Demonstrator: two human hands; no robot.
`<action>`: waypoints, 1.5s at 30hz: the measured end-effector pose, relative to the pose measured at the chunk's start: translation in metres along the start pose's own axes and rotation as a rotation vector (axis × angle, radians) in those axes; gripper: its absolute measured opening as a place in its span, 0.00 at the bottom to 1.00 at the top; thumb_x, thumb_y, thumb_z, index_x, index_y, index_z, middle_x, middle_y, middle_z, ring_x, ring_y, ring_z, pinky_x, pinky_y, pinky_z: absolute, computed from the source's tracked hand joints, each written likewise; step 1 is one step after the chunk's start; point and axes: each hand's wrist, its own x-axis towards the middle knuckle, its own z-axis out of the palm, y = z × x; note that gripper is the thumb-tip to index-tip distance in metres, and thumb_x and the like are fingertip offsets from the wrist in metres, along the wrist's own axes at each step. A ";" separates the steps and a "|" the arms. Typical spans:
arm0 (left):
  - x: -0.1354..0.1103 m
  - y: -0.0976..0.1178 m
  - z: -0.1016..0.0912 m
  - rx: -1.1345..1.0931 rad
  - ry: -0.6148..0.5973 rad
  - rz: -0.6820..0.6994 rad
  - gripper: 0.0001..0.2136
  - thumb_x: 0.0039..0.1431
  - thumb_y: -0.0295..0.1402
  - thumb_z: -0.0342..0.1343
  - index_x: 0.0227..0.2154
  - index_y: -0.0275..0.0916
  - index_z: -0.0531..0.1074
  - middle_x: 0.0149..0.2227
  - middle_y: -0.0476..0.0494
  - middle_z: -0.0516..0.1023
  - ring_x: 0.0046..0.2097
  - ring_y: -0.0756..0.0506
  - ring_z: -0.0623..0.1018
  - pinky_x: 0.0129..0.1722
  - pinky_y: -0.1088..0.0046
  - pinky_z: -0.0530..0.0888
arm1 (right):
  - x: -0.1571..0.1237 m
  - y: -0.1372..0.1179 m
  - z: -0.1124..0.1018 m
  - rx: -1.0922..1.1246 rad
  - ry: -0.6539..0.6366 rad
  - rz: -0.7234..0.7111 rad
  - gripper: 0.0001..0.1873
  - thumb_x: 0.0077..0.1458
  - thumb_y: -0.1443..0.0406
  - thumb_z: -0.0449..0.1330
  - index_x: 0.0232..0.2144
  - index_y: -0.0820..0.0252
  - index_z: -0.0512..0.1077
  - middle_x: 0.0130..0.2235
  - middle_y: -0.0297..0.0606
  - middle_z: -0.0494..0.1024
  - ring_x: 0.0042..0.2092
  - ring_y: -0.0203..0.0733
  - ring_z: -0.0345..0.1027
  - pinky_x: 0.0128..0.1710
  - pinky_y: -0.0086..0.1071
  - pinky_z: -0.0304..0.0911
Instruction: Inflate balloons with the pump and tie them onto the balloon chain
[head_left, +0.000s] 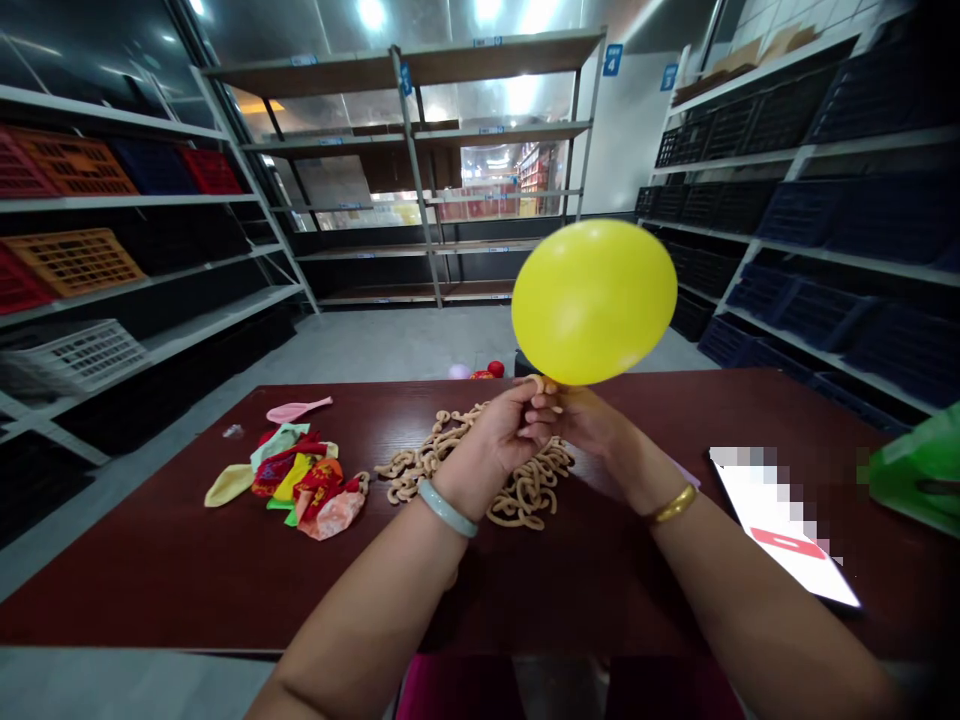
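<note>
Just right of the frame's centre, the person's right hand [592, 420] is clamped at the neck of an inflated yellow balloon [596, 300]; the left hand [517, 425] meets it, fingers curled, its exact hold hidden. Tan ring-shaped pieces [525, 500] lie centre, deflated balloons [307, 475] centre-left, on the dark-red table [187, 570].

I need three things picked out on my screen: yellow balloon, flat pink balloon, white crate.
Yellow balloon [595, 302]: head view, middle of its inflated body.
Flat pink balloon [291, 411]: head view, its wider part.
White crate [94, 355]: head view, slatted side.
</note>
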 end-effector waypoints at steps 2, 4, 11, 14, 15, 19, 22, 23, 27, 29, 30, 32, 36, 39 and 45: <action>0.000 0.005 -0.003 0.040 0.014 0.002 0.03 0.52 0.22 0.53 0.27 0.34 0.65 0.21 0.53 0.59 0.17 0.60 0.57 0.12 0.88 0.51 | 0.001 -0.003 -0.005 -0.040 0.029 -0.005 0.12 0.43 0.63 0.67 0.31 0.57 0.69 0.32 0.31 0.73 0.30 0.33 0.68 0.30 0.29 0.68; 0.000 0.011 -0.008 0.112 0.029 0.025 0.04 0.51 0.21 0.54 0.28 0.34 0.66 0.21 0.54 0.59 0.17 0.60 0.57 0.13 0.88 0.50 | 0.002 -0.006 -0.009 -0.167 0.086 -0.010 0.13 0.43 0.61 0.67 0.32 0.59 0.71 0.28 0.30 0.72 0.24 0.30 0.62 0.20 0.24 0.58; 0.011 0.025 -0.028 0.684 0.353 0.473 0.11 0.53 0.36 0.57 0.22 0.35 0.65 0.18 0.54 0.61 0.16 0.58 0.56 0.14 0.82 0.49 | 0.000 -0.015 -0.003 -0.678 0.296 -0.248 0.14 0.49 0.55 0.62 0.31 0.60 0.75 0.22 0.31 0.71 0.23 0.33 0.60 0.24 0.30 0.58; 0.017 0.023 -0.033 0.867 0.448 0.612 0.14 0.55 0.40 0.54 0.20 0.36 0.64 0.17 0.54 0.62 0.17 0.57 0.58 0.16 0.80 0.53 | -0.005 -0.016 0.009 -1.037 0.407 -0.588 0.09 0.52 0.60 0.59 0.28 0.58 0.76 0.30 0.37 0.76 0.34 0.40 0.68 0.37 0.36 0.63; 0.018 0.021 -0.034 0.932 0.463 0.659 0.15 0.55 0.41 0.53 0.20 0.36 0.65 0.17 0.53 0.62 0.18 0.56 0.59 0.17 0.79 0.55 | -0.007 -0.016 0.013 -1.139 0.413 -0.679 0.08 0.54 0.61 0.58 0.29 0.57 0.76 0.32 0.39 0.76 0.37 0.42 0.69 0.41 0.38 0.64; 0.020 0.014 -0.035 1.233 0.533 0.858 0.15 0.57 0.40 0.51 0.21 0.36 0.70 0.20 0.51 0.67 0.24 0.53 0.65 0.24 0.78 0.60 | -0.016 -0.020 0.027 -1.255 0.368 -0.892 0.07 0.56 0.64 0.56 0.31 0.56 0.74 0.42 0.43 0.75 0.47 0.44 0.67 0.49 0.41 0.63; 0.020 0.007 -0.035 1.335 0.518 0.903 0.13 0.57 0.38 0.51 0.24 0.36 0.73 0.23 0.49 0.70 0.28 0.50 0.68 0.28 0.77 0.63 | -0.018 -0.023 0.029 -1.214 0.289 -0.895 0.06 0.57 0.65 0.55 0.33 0.56 0.73 0.40 0.41 0.76 0.46 0.43 0.68 0.50 0.40 0.64; 0.020 0.006 -0.034 1.341 0.498 0.905 0.11 0.56 0.37 0.52 0.26 0.36 0.74 0.24 0.48 0.72 0.29 0.50 0.69 0.30 0.76 0.64 | -0.018 -0.023 0.028 -1.200 0.276 -0.892 0.06 0.57 0.65 0.55 0.34 0.56 0.73 0.40 0.40 0.76 0.46 0.43 0.69 0.49 0.40 0.64; 0.020 0.003 -0.034 1.329 0.446 0.931 0.07 0.54 0.32 0.53 0.28 0.36 0.75 0.28 0.47 0.75 0.32 0.48 0.71 0.33 0.76 0.66 | -0.017 -0.024 0.025 -1.163 0.246 -0.886 0.07 0.56 0.65 0.57 0.37 0.55 0.73 0.41 0.39 0.78 0.45 0.43 0.70 0.49 0.40 0.64; 0.019 0.003 -0.034 1.312 0.469 0.918 0.08 0.54 0.33 0.53 0.27 0.36 0.75 0.27 0.48 0.74 0.30 0.49 0.70 0.31 0.77 0.65 | -0.016 -0.024 0.024 -1.143 0.245 -0.860 0.08 0.57 0.67 0.55 0.38 0.54 0.73 0.41 0.37 0.78 0.45 0.42 0.71 0.49 0.40 0.64; 0.019 0.002 -0.033 1.296 0.480 0.905 0.08 0.54 0.34 0.53 0.27 0.36 0.74 0.26 0.48 0.73 0.30 0.49 0.69 0.30 0.77 0.64 | -0.016 -0.024 0.024 -1.130 0.258 -0.847 0.09 0.57 0.67 0.55 0.38 0.53 0.73 0.41 0.36 0.78 0.44 0.41 0.71 0.48 0.39 0.64; 0.019 0.001 -0.031 1.270 0.481 0.887 0.09 0.54 0.36 0.54 0.27 0.36 0.75 0.27 0.49 0.73 0.30 0.49 0.69 0.29 0.78 0.63 | -0.016 -0.023 0.023 -1.097 0.299 -0.845 0.08 0.56 0.69 0.56 0.37 0.53 0.72 0.39 0.35 0.78 0.43 0.40 0.71 0.46 0.37 0.65; 0.015 -0.002 -0.025 1.338 0.471 0.916 0.09 0.56 0.36 0.53 0.27 0.37 0.74 0.25 0.49 0.71 0.29 0.50 0.67 0.28 0.78 0.61 | -0.015 -0.024 0.021 -1.087 0.389 -0.916 0.05 0.54 0.69 0.58 0.33 0.54 0.71 0.37 0.36 0.75 0.43 0.41 0.69 0.47 0.37 0.65; 0.011 -0.002 -0.020 1.423 0.507 0.968 0.11 0.57 0.35 0.52 0.22 0.37 0.70 0.22 0.50 0.68 0.26 0.51 0.65 0.27 0.77 0.58 | -0.014 -0.026 0.018 -1.125 0.472 -0.886 0.04 0.54 0.66 0.59 0.33 0.55 0.73 0.38 0.40 0.73 0.44 0.43 0.68 0.46 0.38 0.66; 0.007 0.000 -0.016 1.504 0.513 1.041 0.10 0.57 0.34 0.53 0.22 0.38 0.69 0.22 0.48 0.70 0.27 0.49 0.65 0.28 0.75 0.57 | -0.014 -0.032 0.016 -1.050 0.437 -0.719 0.06 0.50 0.61 0.62 0.29 0.57 0.75 0.35 0.39 0.73 0.39 0.42 0.69 0.38 0.36 0.67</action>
